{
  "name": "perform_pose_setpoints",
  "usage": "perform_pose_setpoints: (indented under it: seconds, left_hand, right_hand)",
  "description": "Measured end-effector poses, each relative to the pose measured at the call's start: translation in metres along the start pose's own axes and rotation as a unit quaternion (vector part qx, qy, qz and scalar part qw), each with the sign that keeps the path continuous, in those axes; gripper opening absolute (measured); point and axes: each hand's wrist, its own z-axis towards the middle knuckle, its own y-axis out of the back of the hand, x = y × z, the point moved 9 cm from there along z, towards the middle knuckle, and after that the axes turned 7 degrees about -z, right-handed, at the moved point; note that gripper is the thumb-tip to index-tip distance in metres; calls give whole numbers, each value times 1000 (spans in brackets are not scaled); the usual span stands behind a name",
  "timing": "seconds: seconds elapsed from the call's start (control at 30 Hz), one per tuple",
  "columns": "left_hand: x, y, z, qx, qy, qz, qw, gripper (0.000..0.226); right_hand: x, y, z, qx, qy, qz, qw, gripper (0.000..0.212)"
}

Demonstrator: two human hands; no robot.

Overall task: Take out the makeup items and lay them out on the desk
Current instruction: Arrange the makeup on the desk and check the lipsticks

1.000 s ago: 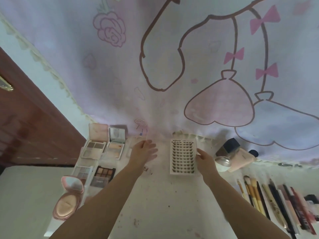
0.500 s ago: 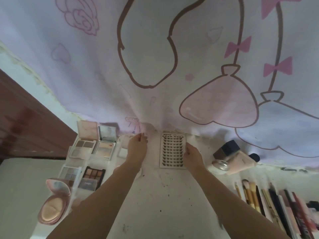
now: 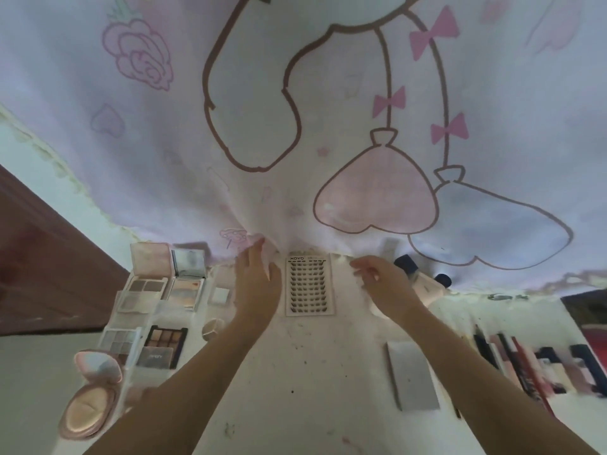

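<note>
A white card of false lashes (image 3: pixel 309 285) lies flat at the back of the white desk (image 3: pixel 295 372), under the hem of a printed curtain. My left hand (image 3: pixel 258 285) is just left of the card, fingers straight, tips reaching the curtain hem. My right hand (image 3: pixel 382 284) hovers right of the card with loosely curled fingers and holds nothing. Open eyeshadow palettes (image 3: pixel 164 346) and a round pink compact (image 3: pixel 88 408) lie at the left. Brushes and pencils (image 3: pixel 525 366) lie in a row at the right.
A pink and white cartoon curtain (image 3: pixel 328 126) hangs over the desk's back edge. Bottles (image 3: pixel 423 280) stand behind my right hand. A grey flat card (image 3: pixel 414 376) lies on the desk right of centre. Brown wooden furniture (image 3: pixel 42 264) borders the left.
My right hand has let go of the lash card's right edge and lifted off to the right. My left hand has slid closer to the card, up to the curtain hem.
</note>
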Motion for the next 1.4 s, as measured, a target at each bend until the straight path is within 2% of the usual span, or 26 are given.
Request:
perform_pose_setpoints:
  seconds: [0.03,0.1,0.2,0.3,0.37,0.43,0.57,0.67,0.73,0.8,0.93,1.03,1.17,1.27,1.33,1.4]
  left_hand:
    - [-14,-13,-9,15,-40,0,999,42]
    - [-30,-59,-29,115,-48,-29,992,37]
    - [-34,-137,-64,287,-30,-13,957,47]
    - [-34,-182,-87,375,-9,-20,927,53]
    - [-35,-193,-88,380,-4,-38,924,47]
    - [-34,-195,-85,373,0,-38,927,41]
    - [-19,-178,-86,385,30,-34,922,35]
    - [-13,-143,-83,333,33,-21,942,28]
    - [-17,-116,-82,276,-7,23,961,27]
    - [-23,-92,-85,221,-60,71,971,29]
    - [-10,-47,-96,196,-45,76,977,34]
    - [11,-19,-109,229,-33,83,969,32]
    - [49,12,-130,280,43,43,958,31]
    - [74,30,-145,368,121,-49,921,30]
    - [84,40,-160,444,183,-138,866,27]
    - [91,51,-171,477,243,-222,815,28]
  right_hand:
    - [-3,17,-3,-18,6,-14,1000,28]
    - [-13,38,-8,-18,17,-98,995,26]
    - [-34,27,-15,68,36,-316,946,27]
    - [-54,5,-21,109,44,-354,928,32]
    - [-58,-3,-19,109,56,-378,918,28]
    - [-60,-3,-17,105,73,-359,925,22]
    - [-44,-3,-25,165,113,-150,968,16]
    - [-27,-9,-31,213,52,-65,973,17]
    - [-19,-20,-35,226,-16,-102,969,39]
    - [-3,-32,-40,238,-36,-175,955,56]
    - [33,-57,-53,284,-21,-166,944,46]
    - [54,-83,-71,329,6,-159,931,42]
    - [82,-120,-98,355,94,-207,907,32]
    - [103,-136,-117,359,190,-237,883,26]
    - [114,-144,-127,369,233,-232,869,29]
    - [124,-153,-136,373,254,-202,869,28]
